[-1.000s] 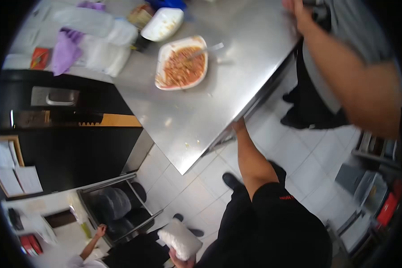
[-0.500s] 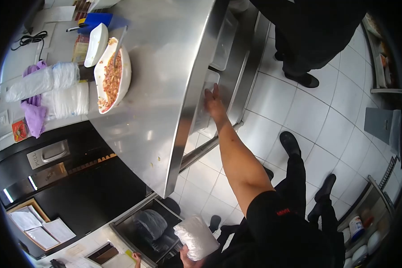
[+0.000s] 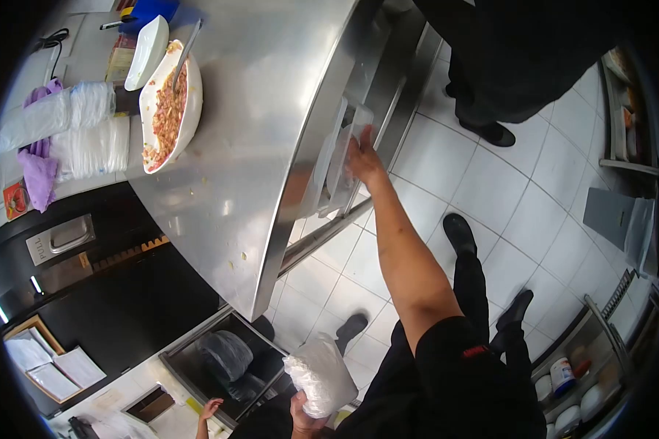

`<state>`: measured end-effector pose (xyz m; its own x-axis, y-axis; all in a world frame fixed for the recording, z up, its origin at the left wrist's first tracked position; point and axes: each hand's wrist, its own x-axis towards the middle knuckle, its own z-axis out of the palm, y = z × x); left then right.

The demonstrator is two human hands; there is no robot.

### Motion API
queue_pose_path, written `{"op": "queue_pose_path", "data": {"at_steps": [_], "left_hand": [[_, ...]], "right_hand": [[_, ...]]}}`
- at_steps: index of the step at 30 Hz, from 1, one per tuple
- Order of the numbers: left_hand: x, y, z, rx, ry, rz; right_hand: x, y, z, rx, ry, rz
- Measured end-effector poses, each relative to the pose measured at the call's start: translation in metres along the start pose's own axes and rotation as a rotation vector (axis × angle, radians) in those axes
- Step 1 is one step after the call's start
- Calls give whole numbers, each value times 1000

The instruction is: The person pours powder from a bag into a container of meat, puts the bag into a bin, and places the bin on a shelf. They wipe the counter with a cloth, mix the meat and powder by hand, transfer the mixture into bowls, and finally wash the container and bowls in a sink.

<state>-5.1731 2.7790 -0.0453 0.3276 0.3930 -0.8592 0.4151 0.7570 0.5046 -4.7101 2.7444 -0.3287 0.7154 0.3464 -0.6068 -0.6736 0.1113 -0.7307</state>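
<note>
- White plastic-wrapped bundle [image 3: 322, 374] held at the near side by the left hand [image 3: 302, 418]; fingers curled against its underside, pressed on it.
- Clear plastic container [image 3: 359, 117] touched by the right hand [image 3: 364, 161], under the right edge of the steel table [image 3: 249, 95]; whether its fingers are pinched on the rim cannot be told.
- White wavy-rimmed bowl [image 3: 192, 110] of reddish chopped food set on the table, far left; metal utensil [image 3: 188, 55] rested in it.
- White oblong dish [image 3: 148, 53] placed just beside the bowl.
- Co-worker's hand [image 3: 211, 408] seen near left, apart.
</note>
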Motion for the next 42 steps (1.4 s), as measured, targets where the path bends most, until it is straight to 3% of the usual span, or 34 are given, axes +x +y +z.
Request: {"op": "queue_pose_path", "data": {"at_steps": [2, 4, 6, 8, 12, 14, 15, 16, 17, 19, 22, 24, 30, 32, 36, 42], "left_hand": [[3, -3, 4, -10, 16, -16], [8, -7, -2, -27, 39, -52], [7, -7, -1, -58, 2, -48], [4, -10, 0, -74, 3, -67], [6, -3, 18, -55, 14, -60], [3, -1, 25, -52, -3, -33], [2, 1, 24, -57, -17, -22], [3, 4, 24, -65, -34, -9], [4, 3, 24, -91, -39, -17], [7, 1, 17, -148, -41, -32], [10, -3, 14, -182, -42, -27], [7, -3, 17, -200, -53, -16], [-9, -15, 5, -315, -32, 30], [-13, -17, 2, -382, -23, 8], [-8, -22, -7, -412, -21, 30], [-10, -24, -19, -408, -4, 68]], "right_hand": [[9, 0, -8, -33, -39, 21], [26, 55, -32, -248, 30, -212], [9, 56, -48, -278, 58, -261], [-50, 26, -65, -133, 33, -104], [-69, 30, -99, -52, 43, -3], [-76, 26, -128, -550, 97, -53], [-100, -3, -130, -766, 223, -79], [-108, -5, -140, -810, 386, -303], [-130, -39, -133, -682, 478, -345], [-156, -86, -113, -868, 490, -660], [-142, -120, -65, -1367, 35, -916], [-112, -129, -25, -1839, -252, -519], [-13, -49, -1, -1824, -105, -678], [-11, -47, -5, -1776, -58, -793], [-6, -60, -17, -1878, -152, -747], [-15, -72, -22, -1761, -195, -801]]}}
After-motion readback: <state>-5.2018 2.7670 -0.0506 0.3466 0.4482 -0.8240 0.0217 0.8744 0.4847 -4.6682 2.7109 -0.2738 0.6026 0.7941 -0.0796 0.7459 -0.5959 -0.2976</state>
